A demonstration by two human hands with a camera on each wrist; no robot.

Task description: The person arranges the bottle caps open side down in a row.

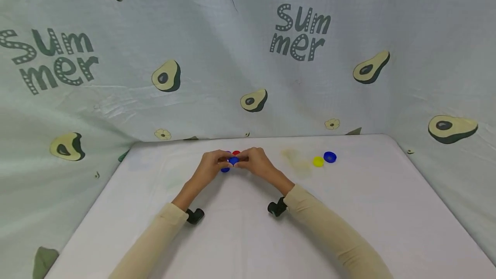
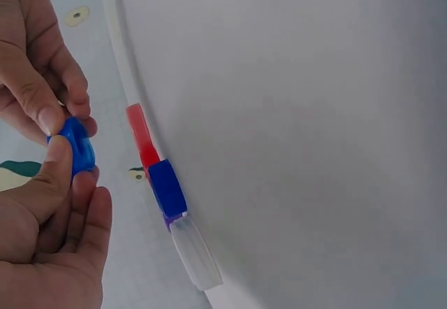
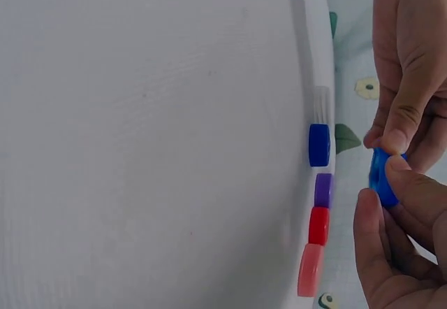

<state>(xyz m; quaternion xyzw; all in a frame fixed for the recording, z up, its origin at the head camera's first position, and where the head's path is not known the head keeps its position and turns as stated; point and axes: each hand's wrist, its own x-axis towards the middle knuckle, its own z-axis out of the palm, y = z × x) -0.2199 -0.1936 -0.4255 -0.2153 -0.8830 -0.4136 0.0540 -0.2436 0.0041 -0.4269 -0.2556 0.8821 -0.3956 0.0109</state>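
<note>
Both hands meet over the far part of the table around one small, round blue plastic cap (image 1: 234,161). My left hand (image 1: 212,161) pinches it from the left between thumb and fingers. From the right, my right hand (image 1: 255,160) pinches the same cap. A hollow in the cap (image 2: 84,148) shows in the left wrist view. Beyond the hands, a row of caps stands along the table edge in the right wrist view: a clear one (image 3: 320,105), a dark blue one (image 3: 318,145), a purple one (image 3: 323,190), a red one (image 3: 318,225) and a pink one (image 3: 310,270).
Off to the right on the white table (image 1: 240,236) lie a yellow cap (image 1: 318,161) and a blue cap (image 1: 330,157). A printed cloth (image 1: 217,55) hangs behind the table. Each wrist carries a small black camera.
</note>
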